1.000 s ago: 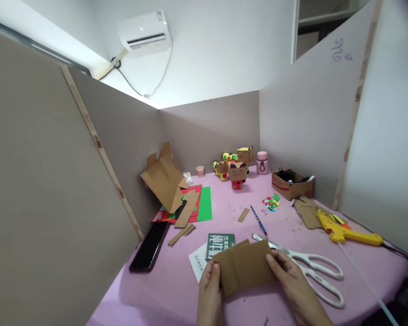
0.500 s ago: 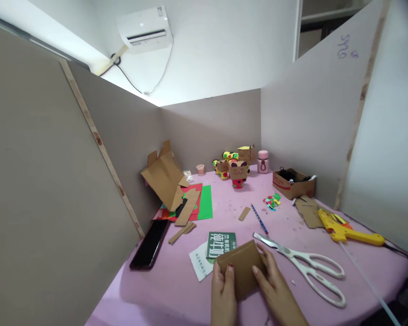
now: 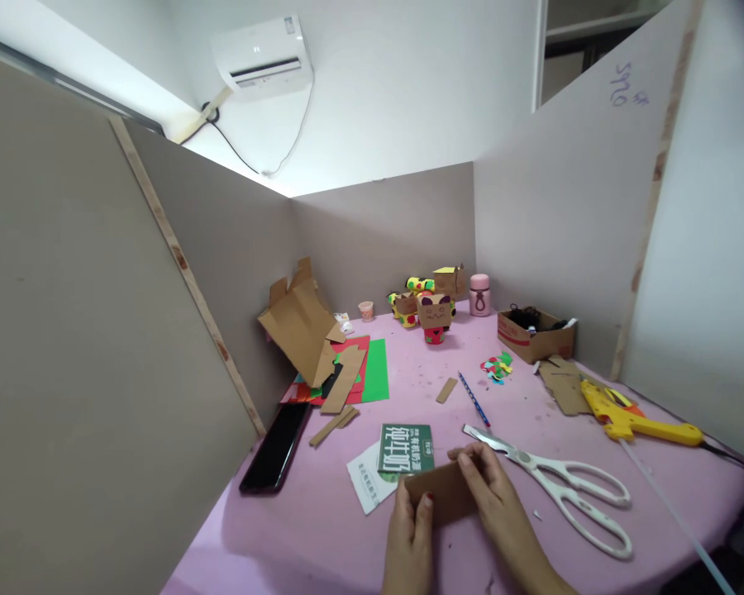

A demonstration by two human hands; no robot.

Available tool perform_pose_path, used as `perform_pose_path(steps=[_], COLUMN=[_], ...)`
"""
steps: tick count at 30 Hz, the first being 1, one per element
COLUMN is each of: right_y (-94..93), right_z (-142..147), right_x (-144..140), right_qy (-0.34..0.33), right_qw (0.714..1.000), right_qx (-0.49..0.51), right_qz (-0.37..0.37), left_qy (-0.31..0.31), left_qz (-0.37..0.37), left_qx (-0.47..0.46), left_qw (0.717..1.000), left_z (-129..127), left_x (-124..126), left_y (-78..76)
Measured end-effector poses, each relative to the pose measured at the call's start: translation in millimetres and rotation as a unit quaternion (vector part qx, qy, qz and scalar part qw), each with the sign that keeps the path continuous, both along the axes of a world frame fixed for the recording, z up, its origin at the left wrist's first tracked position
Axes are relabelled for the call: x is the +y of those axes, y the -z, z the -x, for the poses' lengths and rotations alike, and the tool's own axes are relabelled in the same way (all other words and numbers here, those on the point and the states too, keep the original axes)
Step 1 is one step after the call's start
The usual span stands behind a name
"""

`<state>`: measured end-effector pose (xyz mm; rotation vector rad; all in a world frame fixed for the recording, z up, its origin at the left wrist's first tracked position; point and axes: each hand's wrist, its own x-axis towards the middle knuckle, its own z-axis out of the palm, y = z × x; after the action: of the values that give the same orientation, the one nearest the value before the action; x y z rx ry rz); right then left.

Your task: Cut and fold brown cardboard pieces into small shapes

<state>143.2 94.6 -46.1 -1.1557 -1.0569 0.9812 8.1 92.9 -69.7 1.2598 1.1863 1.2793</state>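
A folded piece of brown cardboard [image 3: 447, 494] is held between my two hands above the pink table, near its front edge. My left hand [image 3: 410, 525] grips its left end, thumb on the near face. At the right end, my right hand [image 3: 493, 496] closes round it, with the thumb near the upper edge and the other fingers behind. Just beyond the cardboard lie a green printed card [image 3: 404, 448] and a white printed card [image 3: 367, 479], partly overlapping. White-handled scissors [image 3: 549, 475] rest open to the right of my right hand.
A yellow glue gun [image 3: 638, 421] lies at the right, a black phone [image 3: 276, 450] at the left. Behind are cardboard scraps [image 3: 344, 384], a blue pencil [image 3: 474, 400], paper bits [image 3: 496, 368], a box [image 3: 536, 340], a pink bottle [image 3: 479, 296] and cardboard figures [image 3: 434, 318].
The cardboard has tilted, so its broad face now looks narrower and darker. My right hand has moved up to its upper right edge, while my left hand keeps its hold.
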Motion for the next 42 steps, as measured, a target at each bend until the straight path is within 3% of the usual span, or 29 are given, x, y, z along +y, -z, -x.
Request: perform_pose_path(steps=[4,15,20,28,36,42], right_y=[2.9,17.8,24.8,49.5,60.0,60.1], right_z=[4.5,13.4,12.8,2.4,0.4,-8.3], right_x=[0.2,-2.4,-5.7,-26.6,-22.8,-23.9], right_qy=[0.005,0.042,0.043,0.166,0.127,0.083], right_qw=[1.0,0.999,0.998,0.969,0.978,0.983], right_qx=[0.005,-0.003,0.021,-0.144,-0.12,-0.123], right_qz=[-0.006,-0.008,-0.037,-0.116,-0.11,-0.106], left_qy=[-0.013,-0.079,-0.095,-0.112,-0.121,-0.098], left_qz=[0.002,0.004,0.017,0.033,0.036,0.023], left_qx=[-0.001,0.009,0.018,0.02,0.022,0.028], left_qw=[1.0,0.997,0.995,0.993,0.992,0.995], left_z=[-1.2,-19.0,-15.4,-12.2,-7.4,-8.6], left_x=[0.6,-4.6,0.7,7.3,11.8,7.4], left_y=[1.2,-15.1,-3.4,19.0,25.4,10.6])
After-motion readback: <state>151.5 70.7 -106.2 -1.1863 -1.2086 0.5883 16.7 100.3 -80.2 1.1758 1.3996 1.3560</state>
